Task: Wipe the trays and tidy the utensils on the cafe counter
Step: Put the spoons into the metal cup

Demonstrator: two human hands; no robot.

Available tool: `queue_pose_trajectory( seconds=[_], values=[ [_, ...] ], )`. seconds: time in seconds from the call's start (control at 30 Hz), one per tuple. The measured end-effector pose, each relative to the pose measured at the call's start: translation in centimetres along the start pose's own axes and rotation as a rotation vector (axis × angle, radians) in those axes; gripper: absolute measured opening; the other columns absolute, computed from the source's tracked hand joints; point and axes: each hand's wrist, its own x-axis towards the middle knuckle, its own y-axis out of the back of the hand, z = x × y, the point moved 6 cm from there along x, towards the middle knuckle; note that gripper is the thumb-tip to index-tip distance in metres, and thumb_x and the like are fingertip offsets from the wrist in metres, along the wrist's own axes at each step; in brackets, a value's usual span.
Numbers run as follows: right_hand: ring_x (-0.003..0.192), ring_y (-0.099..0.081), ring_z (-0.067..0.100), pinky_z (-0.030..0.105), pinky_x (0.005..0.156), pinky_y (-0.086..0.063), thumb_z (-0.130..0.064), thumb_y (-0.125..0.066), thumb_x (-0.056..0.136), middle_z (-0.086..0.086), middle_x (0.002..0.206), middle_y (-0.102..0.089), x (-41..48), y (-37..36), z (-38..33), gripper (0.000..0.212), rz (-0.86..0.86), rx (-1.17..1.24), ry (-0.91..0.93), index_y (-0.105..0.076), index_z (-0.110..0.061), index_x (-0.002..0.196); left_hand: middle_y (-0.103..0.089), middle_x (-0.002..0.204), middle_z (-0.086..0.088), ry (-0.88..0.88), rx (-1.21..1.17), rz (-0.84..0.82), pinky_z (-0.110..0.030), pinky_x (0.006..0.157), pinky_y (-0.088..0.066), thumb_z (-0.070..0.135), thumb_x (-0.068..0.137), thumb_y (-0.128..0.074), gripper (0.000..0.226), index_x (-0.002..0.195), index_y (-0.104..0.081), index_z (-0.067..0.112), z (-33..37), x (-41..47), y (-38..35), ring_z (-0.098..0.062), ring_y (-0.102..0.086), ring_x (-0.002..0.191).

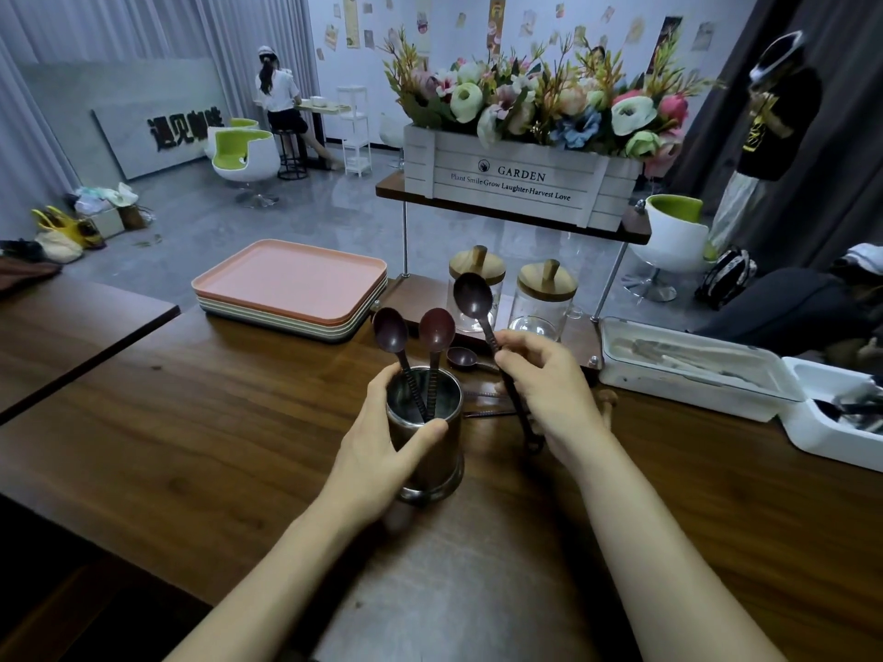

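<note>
The left hand (377,451) has its grip curled round the metal cup (444,463), in the middle of the table (191,422). Two brown spoons (391,329) stand in the cup, round ends up. The right hand (549,379) pinches a third spoon (473,298) by its thin handle, at 2 o'clock from the cup. Another spoon (462,358) lies flat at 1 o'clock. The spoons look light and stiff. The bumpy handle is the best place to hold. The cup looks shiny and may tip, so hold it low. The pink trays (291,284) sit stacked at 11 o'clock.
</note>
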Motion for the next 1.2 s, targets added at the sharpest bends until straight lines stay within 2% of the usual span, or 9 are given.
queue_pose_trajectory(
  seconds=[0.1,0.2,0.37,0.57,0.73,0.9,1.0,1.1,1.2],
  values=[
    [0.082,-0.068,0.015,0.024,0.072,-0.058,-0.007,-0.060,0.098,-0.006,0.092,-0.070,-0.7,0.3,-1.8,0.019,0.031,0.068,0.028,-0.069,-0.023,0.105,-0.054,0.140,0.024,0.000,-0.005,0.010,-0.037,0.112,-0.042,0.074,0.077,-0.065,0.084,0.147,-0.027,0.049,0.1,-0.2,0.1,0.003,-0.051,0.129],
    [0.097,-0.070,0.014,0.026,0.075,-0.058,-0.004,-0.060,0.097,-0.002,0.095,-0.073,-0.8,0.7,-3.0,0.024,0.087,0.192,0.085,-0.066,-0.017,0.116,-0.053,0.139,0.024,0.009,-0.016,0.004,-0.033,0.111,-0.042,0.077,0.075,-0.065,0.085,0.147,-0.027,0.050,0.2,-0.3,0.2,0.001,-0.051,0.129],
    [0.096,-0.069,0.011,0.029,0.086,-0.057,-0.004,-0.062,0.096,-0.005,0.090,-0.070,-0.8,0.2,-3.5,0.038,0.136,0.260,0.121,-0.060,-0.020,0.130,-0.056,0.136,0.024,0.017,-0.033,0.011,-0.034,0.110,-0.044,0.076,0.074,-0.067,0.084,0.144,-0.029,0.052,0.2,-0.3,0.2,0.002,-0.053,0.127],
    [0.096,-0.071,0.010,0.023,0.078,-0.056,-0.006,-0.063,0.096,0.002,0.104,-0.072,-1.1,-0.5,-3.2,0.028,0.212,0.225,0.166,-0.063,-0.021,0.120,-0.055,0.139,0.021,0.029,-0.040,0.001,-0.042,0.112,-0.043,0.077,0.076,-0.066,0.085,0.146,-0.026,0.051,-0.1,-0.3,0.0,-0.001,-0.053,0.129],
    [0.090,-0.072,0.018,0.036,0.081,-0.060,-0.004,-0.064,0.095,0.003,0.095,-0.071,-0.2,0.1,-2.5,0.021,0.234,0.295,0.124,-0.063,-0.012,0.114,-0.054,0.140,0.022,0.028,-0.038,-0.010,-0.042,0.113,-0.042,0.076,0.076,-0.066,0.085,0.146,-0.025,0.051,0.0,-0.2,0.0,0.000,-0.051,0.130],
    [0.081,-0.073,0.021,0.032,0.077,-0.059,-0.001,-0.062,0.095,0.006,0.081,-0.074,-0.5,-2.1,-0.8,0.010,0.106,0.202,0.076,-0.062,-0.011,0.096,-0.056,0.137,0.023,0.028,-0.038,0.009,-0.041,0.112,-0.043,0.073,0.076,-0.067,0.083,0.145,-0.027,0.050,0.0,-0.2,0.0,0.003,-0.052,0.127],
    [0.083,-0.074,0.027,0.039,0.079,-0.060,-0.003,-0.061,0.097,0.008,0.078,-0.074,-0.7,-2.5,-0.2,0.011,0.106,0.165,0.095,-0.063,-0.011,0.090,-0.055,0.137,0.024,0.028,-0.036,0.015,-0.040,0.112,-0.043,0.073,0.076,-0.067,0.083,0.145,-0.027,0.051,0.0,-0.3,0.0,0.003,-0.052,0.127],
    [0.087,-0.073,0.028,0.048,0.086,-0.060,-0.016,-0.065,0.095,0.007,0.081,-0.074,-0.6,-2.7,0.7,0.013,0.102,0.096,0.098,-0.069,-0.022,0.084,-0.055,0.138,0.022,0.027,-0.030,0.023,-0.041,0.111,-0.043,0.073,0.076,-0.067,0.082,0.145,-0.027,0.052,0.0,-0.3,0.0,0.001,-0.053,0.127],
    [0.084,-0.070,0.023,0.047,0.084,-0.059,-0.028,-0.070,0.087,0.000,0.081,-0.073,-0.4,-3.1,1.9,0.008,0.059,-0.005,0.044,-0.073,-0.029,0.080,-0.056,0.138,0.022,0.022,-0.028,0.034,-0.041,0.111,-0.044,0.072,0.076,-0.068,0.082,0.144,-0.028,0.052,0.0,-0.3,0.0,0.002,-0.053,0.126]
  ],
)
